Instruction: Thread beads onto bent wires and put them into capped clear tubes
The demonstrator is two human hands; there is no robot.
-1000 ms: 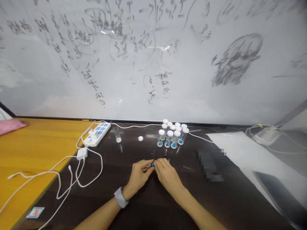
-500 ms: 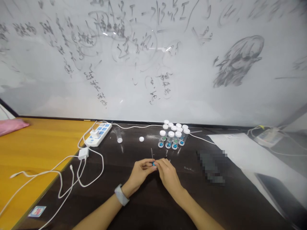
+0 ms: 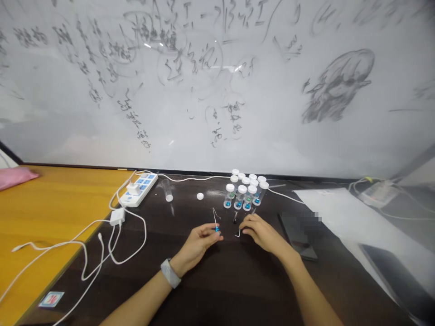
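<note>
Between the thumb and fingers of my left hand (image 3: 200, 242) is a small blue part (image 3: 216, 229), with a thin bent wire (image 3: 215, 216) rising from it. To the right, my right hand (image 3: 260, 231) is closed, fingers bent down near the dark table (image 3: 217, 290). By its fingertips lies a small L-shaped metal key (image 3: 238, 233); whether the fingers grip it or something else is too small to tell. A small dark item (image 3: 235, 217) lies just behind. Beyond the hands stand several clear tubes (image 3: 240, 199) with white caps and blue or green pieces inside.
A lone white cap (image 3: 200, 196) and a clear tube (image 3: 167, 191) lie at the back, near a power strip (image 3: 139, 190). White cables (image 3: 144, 226) loop on the left. On the right are a dark flat object (image 3: 299, 240), white sheet (image 3: 326, 208) and phone-like slab (image 3: 394, 276). A whiteboard (image 3: 170, 136) stands behind.
My right hand has moved away from my left hand, to the right. The blue part and wire stay in my left hand, now more exposed. The L-shaped key now shows.
</note>
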